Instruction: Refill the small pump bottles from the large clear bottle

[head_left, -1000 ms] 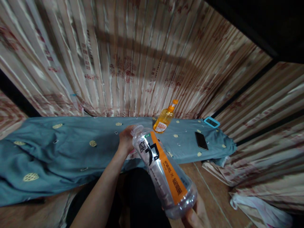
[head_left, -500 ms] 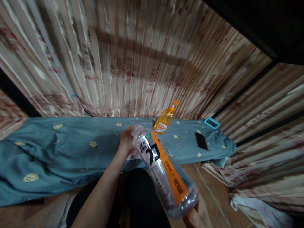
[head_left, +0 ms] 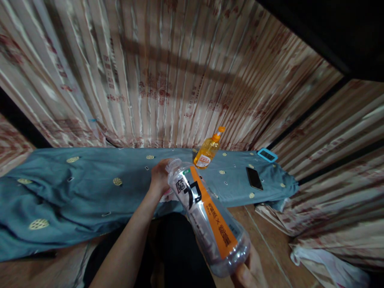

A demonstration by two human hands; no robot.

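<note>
A large clear plastic bottle (head_left: 195,196) with a silver and orange label lies tilted across my lap, its neck toward the bench and its base toward me. My left hand (head_left: 160,175) is closed at the neck end, its fingers mostly hidden behind the bottle. At the base, my right hand (head_left: 250,270) grips from below, with the thumb showing. A pale pinkish piece (head_left: 169,196), perhaps cloth or tissue, shows just under my left hand; I cannot make out what it is. Beyond the neck stands an orange-yellow pump bottle (head_left: 207,152) with a white label.
A teal patterned cloth (head_left: 93,176) covers the long, low surface before me. On its right part lie a dark phone (head_left: 254,178) and a blue-framed digital clock (head_left: 267,155). Pleated curtains (head_left: 156,80) hang behind and to the right. A white plastic bag (head_left: 327,264) lies at lower right.
</note>
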